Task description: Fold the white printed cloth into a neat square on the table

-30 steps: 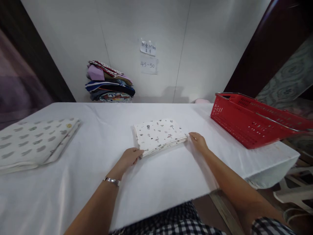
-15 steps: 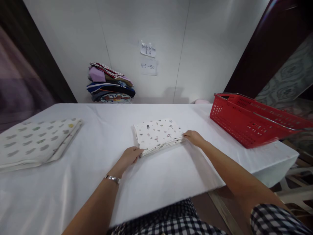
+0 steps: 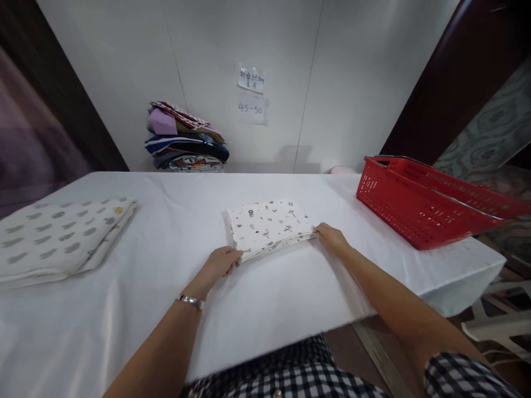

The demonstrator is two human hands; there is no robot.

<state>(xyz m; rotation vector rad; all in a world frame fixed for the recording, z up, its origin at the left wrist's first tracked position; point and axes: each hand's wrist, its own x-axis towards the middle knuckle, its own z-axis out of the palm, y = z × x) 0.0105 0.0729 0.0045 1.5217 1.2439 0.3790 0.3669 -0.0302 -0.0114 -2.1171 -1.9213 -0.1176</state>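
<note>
folded cloth (image 3: 269, 224) lies flat on the tabletop (image 3: 182, 221), fingers (image 3: 237, 255) of left hand (image 3: 221, 261) and right hand (image 3: 332, 240) pinching its near corners, a wide grip likely holding the layered edge (image 3: 277, 244) straight.

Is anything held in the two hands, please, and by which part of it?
The middle cloth: the left hand pinches its near left corner, and the right hand its near right corner.

The left hand (image 3: 218, 262) and right hand (image 3: 330, 238) each pinch a near corner of a folded printed cloth (image 3: 269, 225) on the white table (image 3: 265, 315). A red basket (image 3: 418, 207) stands right; a spotted cloth (image 3: 53, 237) lies left.
</note>
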